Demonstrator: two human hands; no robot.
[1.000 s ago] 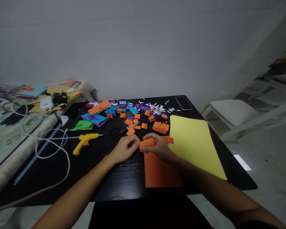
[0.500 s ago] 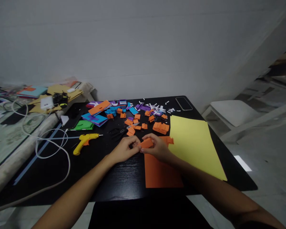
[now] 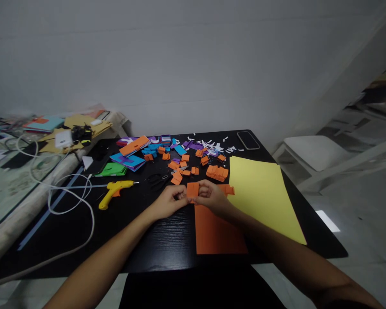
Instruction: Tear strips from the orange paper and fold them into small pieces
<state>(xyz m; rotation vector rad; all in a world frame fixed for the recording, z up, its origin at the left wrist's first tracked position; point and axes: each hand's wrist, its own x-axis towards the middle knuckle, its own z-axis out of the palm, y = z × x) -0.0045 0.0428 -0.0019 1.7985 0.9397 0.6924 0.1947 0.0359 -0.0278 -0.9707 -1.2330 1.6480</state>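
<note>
Both my hands meet over the middle of a black table point(image 3: 161, 240). My left hand point(image 3: 169, 201) and my right hand point(image 3: 212, 198) each pinch a small folded orange paper piece point(image 3: 192, 189), held upright between them. Beneath my right hand lies a larger orange sheet point(image 3: 217, 231). A big yellow sheet point(image 3: 263, 193) lies just right of it. A stack of small orange pieces point(image 3: 217, 171) sits just beyond my right hand.
Black scissors point(image 3: 157, 179) and a yellow glue gun point(image 3: 114, 191) lie left of my hands. Blue, purple, green and orange paper scraps point(image 3: 131, 156) cover the far table. A phone point(image 3: 248, 139) lies at the far edge. A white cable point(image 3: 67, 201) loops at left.
The small orange piece has been turned from lying flat under my right hand to standing upright between both hands' fingertips. My arms have hardly shifted.
</note>
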